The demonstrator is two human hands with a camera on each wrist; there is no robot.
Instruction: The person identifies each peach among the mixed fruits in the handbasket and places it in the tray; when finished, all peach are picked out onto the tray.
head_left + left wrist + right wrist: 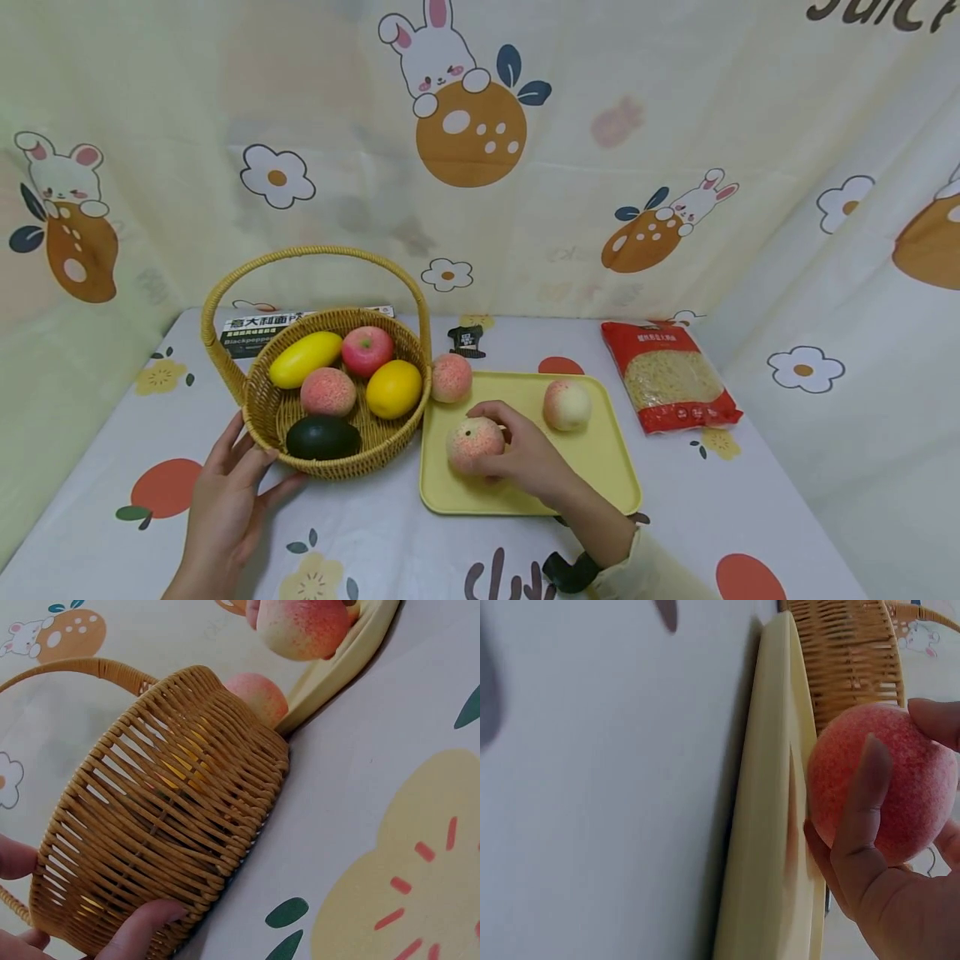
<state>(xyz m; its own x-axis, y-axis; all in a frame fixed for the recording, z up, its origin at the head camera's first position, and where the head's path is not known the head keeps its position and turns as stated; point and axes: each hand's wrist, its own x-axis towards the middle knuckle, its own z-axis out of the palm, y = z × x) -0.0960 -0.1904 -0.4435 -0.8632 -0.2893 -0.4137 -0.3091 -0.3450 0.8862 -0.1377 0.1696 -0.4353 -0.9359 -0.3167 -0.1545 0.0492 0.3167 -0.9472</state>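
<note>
My right hand (528, 454) pinches a pink-and-cream peach (474, 446) between thumb and fingers over the left part of a yellow tray (525, 500). Whether the peach touches the tray I cannot tell. My left hand (228, 500) rests against the lower left side of a wicker basket (367, 462), its thumb and fingers spread along the outer wall. Inside the basket lie a yellow mango-like fruit (306, 360), a red apple (367, 351), a lemon (394, 389), a peach (327, 392) and a dark green avocado-like fruit (323, 437).
One peach (452, 378) sits at the tray's back left corner beside the basket; another pale peach (567, 406) lies on its right side. A red packet (671, 375) lies right of the tray. Behind the basket is a dark box (247, 336). A black object (570, 573) lies near my right forearm.
</note>
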